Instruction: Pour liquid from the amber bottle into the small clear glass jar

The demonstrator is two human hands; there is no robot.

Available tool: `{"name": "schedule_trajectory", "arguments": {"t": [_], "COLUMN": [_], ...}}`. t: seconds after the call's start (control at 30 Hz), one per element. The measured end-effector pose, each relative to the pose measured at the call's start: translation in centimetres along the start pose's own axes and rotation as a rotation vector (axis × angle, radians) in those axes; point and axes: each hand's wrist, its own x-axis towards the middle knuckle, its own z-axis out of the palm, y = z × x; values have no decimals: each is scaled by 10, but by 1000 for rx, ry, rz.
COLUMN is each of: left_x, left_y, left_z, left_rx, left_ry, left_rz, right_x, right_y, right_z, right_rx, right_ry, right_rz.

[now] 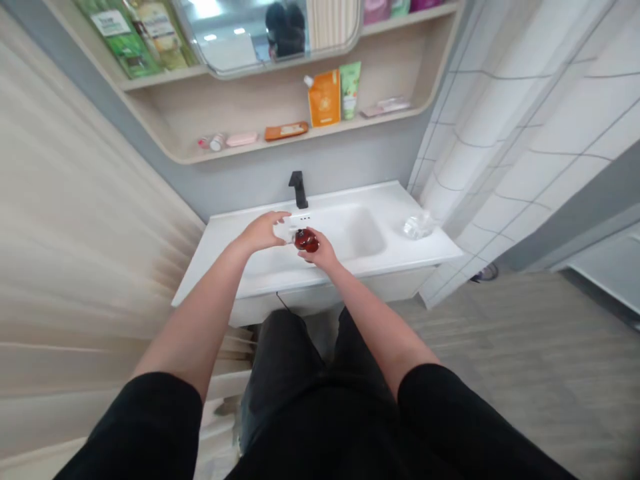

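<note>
Pleated cream fabric curtain [65, 220] at far left. Left hand [261, 232] above white sink counter [200, 267], thumb and fingers spread, curved toward bottle; contact unclear. Matte black angular faucet [299, 190] behind. Glossy dark-red rounded bottle [306, 241] over white rectangular basin [367, 230], gripped by right hand [323, 252], fingers wrapped round side. Crumpled clear plastic [419, 225] on counter, farther right.

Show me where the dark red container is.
In the head view, the dark red container is near centre, in the right hand over the white sink, beside the left hand.
</note>
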Motion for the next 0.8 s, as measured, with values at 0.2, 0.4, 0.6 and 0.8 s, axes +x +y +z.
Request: {"name": "schedule_trajectory", "arguments": {"t": [0.2,0.4,0.6,0.8], "left_x": [-58,-97,-101,-104], "left_y": [-54,-77,-86,-85], "left_z": [81,124,128,126], "left_rx": [-777,-855,-892,-901], "left_ry": [478,710,758,668], "left_rz": [-315,-404,-407,-404], "right_x": [-2,-20,-51,-64], "right_y": [-9,-32,-43,-28], "right_z": [-9,-93,-218,-286], "right_rx": [62,-104,-427,-603], "right_ry": [46,235,465,639], "right_rz": [88,71,139,139]}}
